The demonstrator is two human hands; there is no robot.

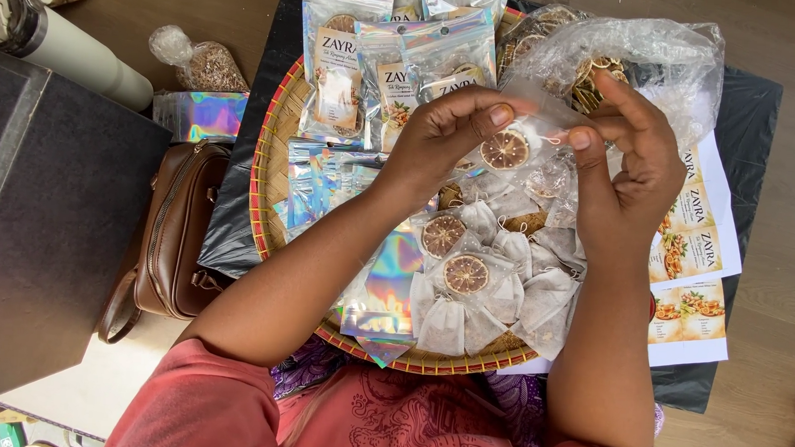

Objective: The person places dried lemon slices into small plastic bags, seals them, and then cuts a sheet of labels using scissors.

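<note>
Far left: dark grey box-like block [49,226], cream cylindrical flask [74,53] lying above it. Next, brown leather handbag [173,240] slumped against the round woven bamboo tray [272,138], likely parked out of the way. On the tray's left side, shiny holographic foil pouches [314,180] stacked flat; further up, filled and labelled clear-fronted pouches [369,61] laid in a row, apparently kept apart. Centre: left hand [446,136] pinching the corner of a small clear plastic sachet [526,135] between thumb and fingers, dried orange slice [505,150] showing inside it. Below, white mesh tea bags [493,290] piled within easy reach. Right hand [632,162] narrowed on the sachet's other edge, fingertips closed, holding it taut above the tray. Beyond: crumpled clear bag of dried slices [637,60], printed label sheets [695,263].
</note>
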